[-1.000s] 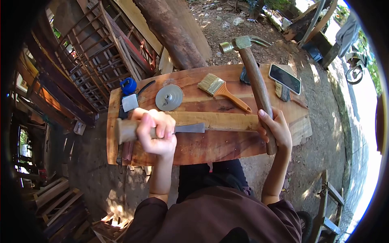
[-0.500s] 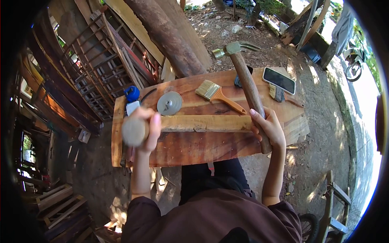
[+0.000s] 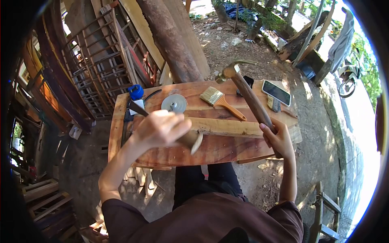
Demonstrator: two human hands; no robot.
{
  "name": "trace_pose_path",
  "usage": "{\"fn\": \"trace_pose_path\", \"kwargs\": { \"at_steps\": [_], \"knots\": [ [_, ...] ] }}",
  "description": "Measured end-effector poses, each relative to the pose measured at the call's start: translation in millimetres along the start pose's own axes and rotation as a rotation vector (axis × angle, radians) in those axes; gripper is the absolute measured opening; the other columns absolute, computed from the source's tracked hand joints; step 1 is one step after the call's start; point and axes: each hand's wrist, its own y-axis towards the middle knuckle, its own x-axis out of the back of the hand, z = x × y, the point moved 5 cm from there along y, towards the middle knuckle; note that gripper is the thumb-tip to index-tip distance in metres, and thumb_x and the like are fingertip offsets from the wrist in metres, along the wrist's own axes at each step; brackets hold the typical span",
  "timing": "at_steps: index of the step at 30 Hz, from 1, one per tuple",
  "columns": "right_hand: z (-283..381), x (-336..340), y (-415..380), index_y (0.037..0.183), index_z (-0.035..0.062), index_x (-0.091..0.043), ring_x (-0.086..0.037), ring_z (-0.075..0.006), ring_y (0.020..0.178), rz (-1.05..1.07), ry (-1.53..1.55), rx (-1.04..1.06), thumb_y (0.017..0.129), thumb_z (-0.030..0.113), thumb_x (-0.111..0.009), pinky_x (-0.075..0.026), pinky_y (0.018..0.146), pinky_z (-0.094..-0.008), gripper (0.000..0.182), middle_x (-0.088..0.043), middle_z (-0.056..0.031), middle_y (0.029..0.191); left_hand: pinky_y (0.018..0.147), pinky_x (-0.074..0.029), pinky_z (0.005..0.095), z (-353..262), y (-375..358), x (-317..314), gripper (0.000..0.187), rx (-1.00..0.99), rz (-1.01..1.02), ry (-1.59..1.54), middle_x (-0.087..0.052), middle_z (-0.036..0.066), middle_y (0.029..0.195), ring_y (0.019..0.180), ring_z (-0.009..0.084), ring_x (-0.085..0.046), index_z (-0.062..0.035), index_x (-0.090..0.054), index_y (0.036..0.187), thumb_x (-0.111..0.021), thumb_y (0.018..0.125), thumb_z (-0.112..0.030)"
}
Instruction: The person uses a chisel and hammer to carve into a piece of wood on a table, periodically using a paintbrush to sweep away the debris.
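Observation:
My left hand (image 3: 160, 127), blurred by motion, is closed round a chisel (image 3: 188, 141). The chisel's thick wooden handle points down to the right, and its dark metal blade sticks out up to the left. My right hand (image 3: 279, 139) is wrapped round the wooden handle of a claw hammer (image 3: 253, 95), whose head is raised above the far edge of the table. Between the hands a long squared strip of wood (image 3: 231, 126) lies across the wooden tabletop (image 3: 227, 150). My left hand and the chisel hide its left end.
Along the tabletop's far side lie a grey disc (image 3: 174, 103), an orange-handled paintbrush (image 3: 223, 103), a phone (image 3: 276, 92), a second brush (image 3: 275, 104) and a blue object (image 3: 136, 92). Boards and a metal grille (image 3: 103, 60) lean beyond. A log (image 3: 170, 38) stands behind.
My left hand has moved right and turned the chisel, so its handle end now points down to the right instead of at me. The hammer has shifted slightly right and lower.

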Motion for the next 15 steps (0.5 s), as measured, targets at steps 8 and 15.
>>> {"fn": "trace_pose_path", "kwargs": {
  "at_steps": [8,15],
  "knots": [
    [7,100,-43,0.109,0.0083,-0.067,-0.061,-0.0264,0.066,-0.482,-0.905,0.455,0.072,0.024,-0.08,-0.046,0.065,-0.0351,0.042,-0.063,-0.0102,0.074,0.068,-0.053,0.0424,74,21,-127,0.053,0.34,0.365,-0.102,-0.06,0.017,0.092,0.084,0.0345,-0.065,-0.0029,-0.047,0.116,-0.059,0.088,-0.046],
    [-36,136,-44,0.115,0.0202,-0.068,-0.054,-0.0227,0.063,-0.588,-1.145,0.433,0.068,0.031,-0.079,-0.043,0.068,-0.0362,0.049,-0.056,-0.0034,0.07,0.069,-0.052,0.0467,102,9,-186,0.047,0.538,0.372,-0.211,-0.058,0.021,0.098,0.085,0.0402,-0.063,-0.0067,-0.044,0.121,-0.057,0.091,-0.04]
  ]
}}
